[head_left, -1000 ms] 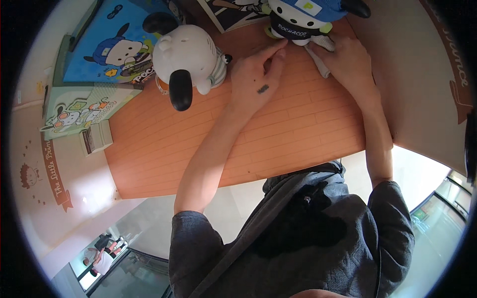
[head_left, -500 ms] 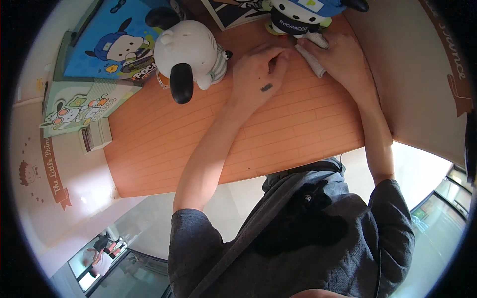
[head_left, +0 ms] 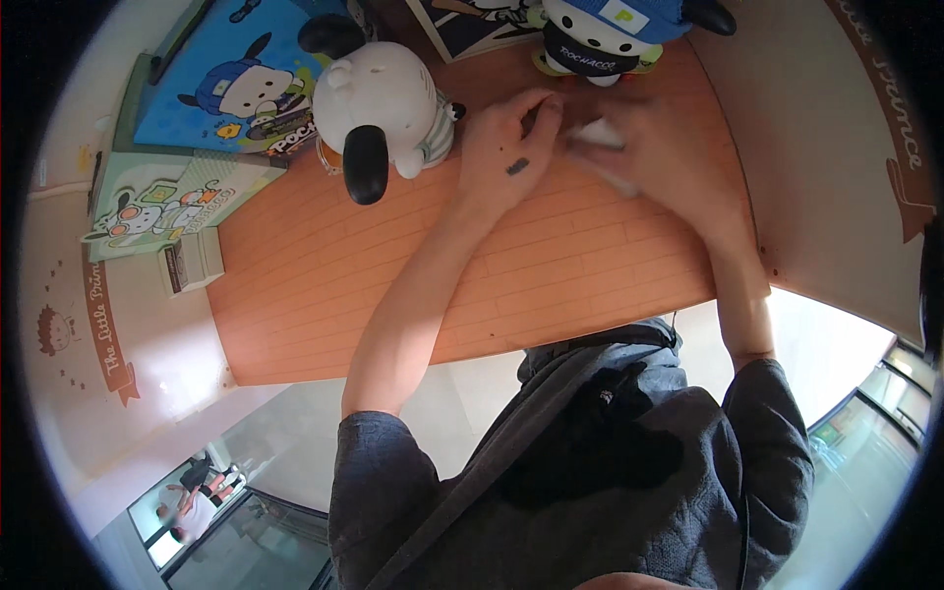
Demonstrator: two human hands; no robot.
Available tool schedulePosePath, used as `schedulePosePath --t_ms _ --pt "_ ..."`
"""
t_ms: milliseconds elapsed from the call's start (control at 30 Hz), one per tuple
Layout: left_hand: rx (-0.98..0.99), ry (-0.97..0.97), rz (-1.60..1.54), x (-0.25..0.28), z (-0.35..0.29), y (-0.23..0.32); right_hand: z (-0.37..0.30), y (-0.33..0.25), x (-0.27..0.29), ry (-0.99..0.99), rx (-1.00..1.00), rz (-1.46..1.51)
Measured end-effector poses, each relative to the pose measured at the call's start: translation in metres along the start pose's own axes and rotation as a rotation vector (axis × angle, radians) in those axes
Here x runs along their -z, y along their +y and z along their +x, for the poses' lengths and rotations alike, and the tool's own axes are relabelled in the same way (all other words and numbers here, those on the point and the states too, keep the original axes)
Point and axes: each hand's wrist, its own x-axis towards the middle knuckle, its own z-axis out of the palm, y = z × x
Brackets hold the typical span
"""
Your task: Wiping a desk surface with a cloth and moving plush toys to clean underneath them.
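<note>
My right hand point(head_left: 669, 162) is smeared by motion over the wooden surface, with a folded white cloth point(head_left: 602, 134) between its fingers. Just to its left, my left hand point(head_left: 509, 143) rests on the surface with fingers curled in; whatever it may hold is hidden under it. A dark smudge marks the back of that hand. Close to its left sits a white dog figurine point(head_left: 374, 98) with black ears. Beyond my right hand stands another dog figurine point(head_left: 590, 44) in a blue cap and black top.
The wooden shelf point(head_left: 393, 285) has light side panels point(head_left: 836, 147) left and right. A blue picture box point(head_left: 246, 84), a pale green box point(head_left: 187, 197) and a small white box point(head_left: 195, 261) stand at the left. A dark-framed picture point(head_left: 467, 25) leans at the back.
My right hand has drawn back from the capped figurine toward my left hand, bringing the cloth with it. My left hand stays nearly in place.
</note>
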Motion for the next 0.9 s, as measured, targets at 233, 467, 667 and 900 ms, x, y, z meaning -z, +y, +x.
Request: schedulePosePath --t_ms 233,467,667,900 --pt "-0.058 0.031 0.004 -0.004 0.002 0.002 -0.004 0.007 -0.004 0.034 0.022 -0.275" --pt "0.004 -0.01 -0.006 0.0 0.0 0.006 -0.001 0.006 0.011 -0.152 -0.055 -0.071" --pt "0.002 -0.014 -0.011 -0.004 0.003 0.0 -0.004 0.002 -0.002 -0.094 0.027 -0.066" --pt "0.11 -0.041 0.009 0.004 0.0 0.008 -0.005 -0.007 0.002 -0.034 0.095 -0.011"
